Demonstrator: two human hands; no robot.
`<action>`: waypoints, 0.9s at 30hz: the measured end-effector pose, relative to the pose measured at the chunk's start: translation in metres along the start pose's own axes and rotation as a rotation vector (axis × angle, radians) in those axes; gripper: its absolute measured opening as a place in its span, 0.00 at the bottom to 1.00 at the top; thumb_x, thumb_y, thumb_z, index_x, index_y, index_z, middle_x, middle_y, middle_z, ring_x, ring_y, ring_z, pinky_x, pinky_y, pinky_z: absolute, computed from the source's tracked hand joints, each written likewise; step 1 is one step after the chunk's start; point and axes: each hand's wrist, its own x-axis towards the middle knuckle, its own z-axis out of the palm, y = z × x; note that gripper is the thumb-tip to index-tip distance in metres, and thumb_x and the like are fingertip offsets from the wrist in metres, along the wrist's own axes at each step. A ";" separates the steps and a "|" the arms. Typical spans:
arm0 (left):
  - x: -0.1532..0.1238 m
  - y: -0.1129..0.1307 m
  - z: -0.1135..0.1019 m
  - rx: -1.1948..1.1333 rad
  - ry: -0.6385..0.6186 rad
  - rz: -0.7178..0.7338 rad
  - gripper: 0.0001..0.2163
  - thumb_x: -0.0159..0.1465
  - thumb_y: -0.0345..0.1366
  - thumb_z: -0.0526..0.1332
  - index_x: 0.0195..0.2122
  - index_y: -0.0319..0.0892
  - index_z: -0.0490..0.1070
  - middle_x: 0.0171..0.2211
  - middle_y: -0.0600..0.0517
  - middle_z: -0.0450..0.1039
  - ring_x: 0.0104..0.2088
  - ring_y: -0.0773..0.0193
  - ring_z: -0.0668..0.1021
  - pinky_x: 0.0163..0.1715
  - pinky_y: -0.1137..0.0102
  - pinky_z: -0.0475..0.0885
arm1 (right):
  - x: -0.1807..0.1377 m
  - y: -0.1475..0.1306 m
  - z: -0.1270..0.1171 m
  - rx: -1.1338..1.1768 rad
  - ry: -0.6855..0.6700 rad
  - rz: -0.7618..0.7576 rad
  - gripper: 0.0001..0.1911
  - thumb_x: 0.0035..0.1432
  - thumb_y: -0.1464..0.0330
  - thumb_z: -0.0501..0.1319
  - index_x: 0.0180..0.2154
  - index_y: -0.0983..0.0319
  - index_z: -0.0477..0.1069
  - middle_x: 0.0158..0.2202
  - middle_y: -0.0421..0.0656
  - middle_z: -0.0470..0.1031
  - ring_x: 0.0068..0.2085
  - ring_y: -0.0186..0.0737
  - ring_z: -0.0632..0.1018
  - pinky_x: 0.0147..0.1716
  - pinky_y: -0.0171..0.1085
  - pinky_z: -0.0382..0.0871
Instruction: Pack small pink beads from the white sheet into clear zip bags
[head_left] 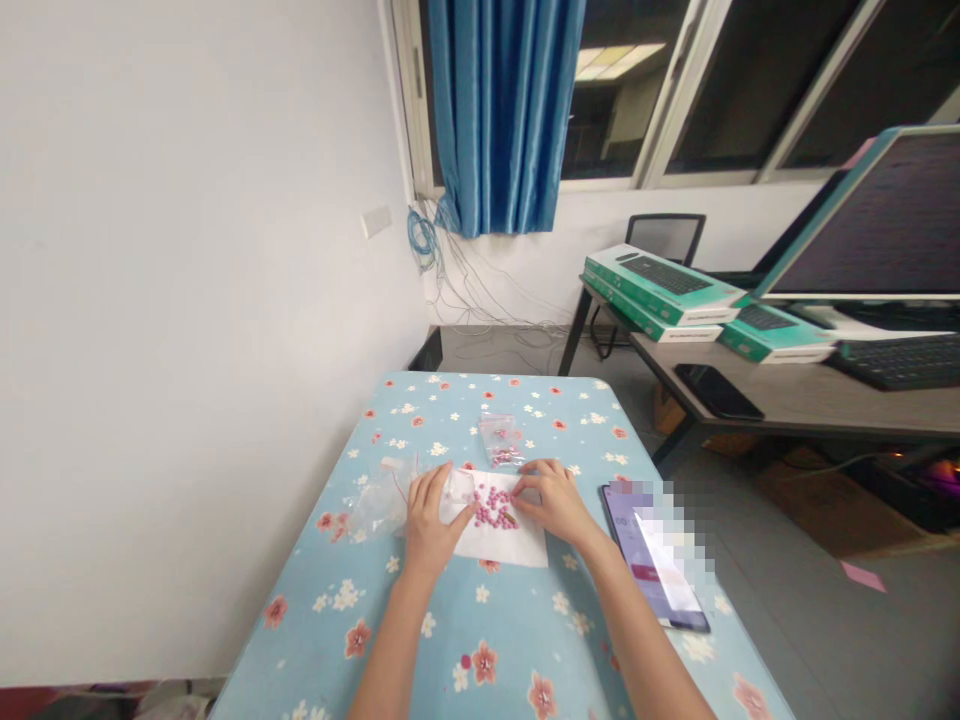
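Observation:
Small pink round pieces (493,497), like beads or pills, lie scattered on a white sheet of paper (501,550), with a small brownish piece (509,519) among them. My left hand (431,520) rests at the paper's left side, thumb and fingers around a small clear plastic bag (459,487). At the right side of the pile, my right hand (553,500) has its fingertips drawn together; anything between them is too small to make out. Just beyond the paper, a clear zip bag (501,438) contains more pink pieces.
Crumpled clear plastic bags (377,503) lie left of my left hand. A phone or tablet (652,560) lies near the right edge of the flowered tablecloth (450,640). A desk (795,395) with keyboard boxes (664,285) stands at right; a white wall (187,300) borders the left.

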 end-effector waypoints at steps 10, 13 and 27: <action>0.000 0.000 0.000 0.007 -0.016 0.033 0.26 0.58 0.41 0.64 0.56 0.44 0.60 0.48 0.45 0.71 0.49 0.55 0.72 0.51 0.58 0.68 | 0.003 -0.015 -0.009 0.194 0.183 -0.075 0.07 0.59 0.62 0.59 0.34 0.56 0.74 0.45 0.44 0.72 0.50 0.48 0.67 0.49 0.47 0.59; -0.001 0.001 -0.001 0.016 -0.021 0.060 0.26 0.58 0.40 0.64 0.57 0.43 0.60 0.48 0.45 0.71 0.49 0.55 0.71 0.51 0.58 0.68 | 0.003 -0.035 -0.013 0.263 0.237 -0.138 0.07 0.60 0.63 0.58 0.35 0.57 0.73 0.44 0.44 0.72 0.50 0.47 0.67 0.50 0.46 0.59; 0.000 0.003 -0.003 0.033 -0.027 0.085 0.26 0.58 0.39 0.63 0.57 0.44 0.59 0.48 0.44 0.71 0.49 0.55 0.72 0.51 0.58 0.67 | -0.001 -0.066 -0.010 0.319 0.231 -0.202 0.07 0.60 0.63 0.58 0.38 0.56 0.73 0.44 0.44 0.72 0.50 0.46 0.68 0.51 0.45 0.58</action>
